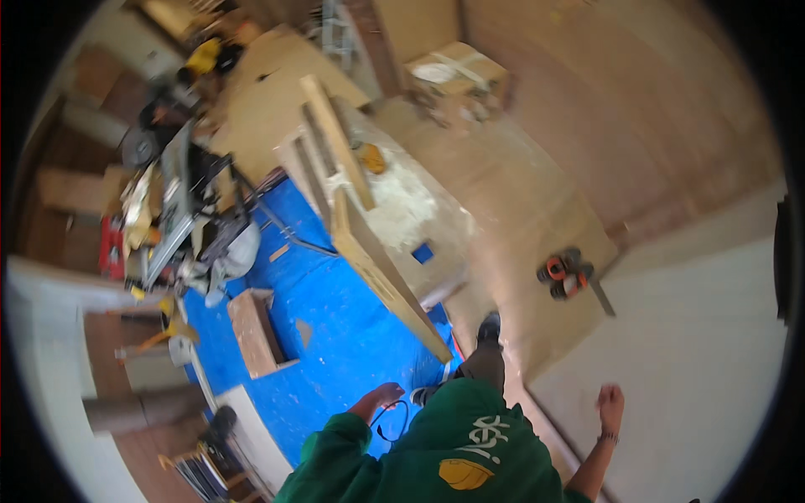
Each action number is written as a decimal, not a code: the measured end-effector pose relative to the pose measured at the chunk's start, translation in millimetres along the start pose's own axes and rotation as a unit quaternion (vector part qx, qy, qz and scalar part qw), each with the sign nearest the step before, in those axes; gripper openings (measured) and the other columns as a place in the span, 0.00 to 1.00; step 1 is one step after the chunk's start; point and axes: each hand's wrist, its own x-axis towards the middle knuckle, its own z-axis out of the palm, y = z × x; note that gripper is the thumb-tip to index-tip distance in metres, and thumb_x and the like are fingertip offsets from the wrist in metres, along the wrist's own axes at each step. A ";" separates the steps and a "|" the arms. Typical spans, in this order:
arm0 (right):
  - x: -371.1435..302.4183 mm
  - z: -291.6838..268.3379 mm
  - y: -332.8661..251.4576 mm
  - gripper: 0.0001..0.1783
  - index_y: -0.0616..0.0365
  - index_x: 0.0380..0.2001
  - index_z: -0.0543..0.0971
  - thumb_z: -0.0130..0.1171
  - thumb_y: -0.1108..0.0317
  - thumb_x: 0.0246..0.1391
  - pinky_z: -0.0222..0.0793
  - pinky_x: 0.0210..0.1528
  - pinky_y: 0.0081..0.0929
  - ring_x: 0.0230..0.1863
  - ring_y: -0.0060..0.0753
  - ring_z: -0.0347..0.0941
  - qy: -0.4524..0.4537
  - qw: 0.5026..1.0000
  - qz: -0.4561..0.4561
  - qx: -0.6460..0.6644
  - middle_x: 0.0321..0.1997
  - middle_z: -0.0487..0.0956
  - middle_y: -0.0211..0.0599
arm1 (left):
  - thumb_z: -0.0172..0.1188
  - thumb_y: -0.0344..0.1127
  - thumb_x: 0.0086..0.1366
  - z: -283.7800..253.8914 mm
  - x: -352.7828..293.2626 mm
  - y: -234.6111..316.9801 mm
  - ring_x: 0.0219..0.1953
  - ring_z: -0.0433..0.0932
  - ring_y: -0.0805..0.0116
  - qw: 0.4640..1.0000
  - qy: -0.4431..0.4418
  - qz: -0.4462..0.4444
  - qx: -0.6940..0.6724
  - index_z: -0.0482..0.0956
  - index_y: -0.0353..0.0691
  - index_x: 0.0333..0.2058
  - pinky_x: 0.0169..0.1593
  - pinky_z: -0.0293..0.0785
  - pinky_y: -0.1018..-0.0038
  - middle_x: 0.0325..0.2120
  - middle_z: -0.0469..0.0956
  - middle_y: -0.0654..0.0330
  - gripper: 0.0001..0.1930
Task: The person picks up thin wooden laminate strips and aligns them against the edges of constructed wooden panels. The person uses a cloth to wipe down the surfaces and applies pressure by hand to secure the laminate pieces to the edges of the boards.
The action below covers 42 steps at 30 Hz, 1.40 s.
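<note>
My left hand is closed on a thin black cable, which hangs in a loop beside my green sweatshirt. Below it lies a blue tarp. Out to the right, my right hand is curled into a loose fist with nothing visible in it, a dark band around its wrist. A long wooden board slants across the tarp's right edge, its near end just beyond my left hand. My shoes show at the foot of that board, one ahead of the other.
A whitish-dusted panel bears an orange-yellow tool. Black and orange tools lie on the floor at the right. An open wooden box sits on the tarp. A metal-framed machine and clutter line the left; a cardboard box stands far back.
</note>
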 end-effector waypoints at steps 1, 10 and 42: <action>16.7 -2.6 17.5 0.14 0.57 0.24 0.69 0.51 0.62 0.63 0.63 0.18 0.20 0.18 0.17 0.64 -0.003 1.000 0.004 0.024 0.17 0.67 0.26 | 0.48 0.47 0.68 7.1 4.9 6.9 0.15 0.72 0.68 0.998 -0.028 0.009 -0.053 0.74 0.41 0.29 0.17 0.70 0.69 0.18 0.72 0.59 0.16; 150.4 51.5 61.5 0.13 0.55 0.24 0.73 0.45 0.66 0.60 0.64 0.15 0.27 0.15 0.27 0.69 -0.200 0.962 0.182 0.031 0.14 0.69 0.32 | 0.40 0.61 0.69 51.2 -44.7 62.4 0.23 0.74 0.69 0.962 -0.023 -0.045 -0.270 0.68 0.46 0.53 0.28 0.73 0.68 0.23 0.73 0.61 0.27; 449.6 150.6 -300.5 0.05 0.60 0.28 0.78 0.55 0.71 0.52 0.69 0.25 0.25 0.24 0.22 0.72 -0.406 0.854 -0.168 -0.279 0.23 0.77 0.30 | 0.51 0.39 0.62 201.6 90.7 216.1 0.22 0.80 0.61 0.897 0.288 0.118 -0.313 0.77 0.31 0.31 0.24 0.77 0.67 0.25 0.79 0.52 0.14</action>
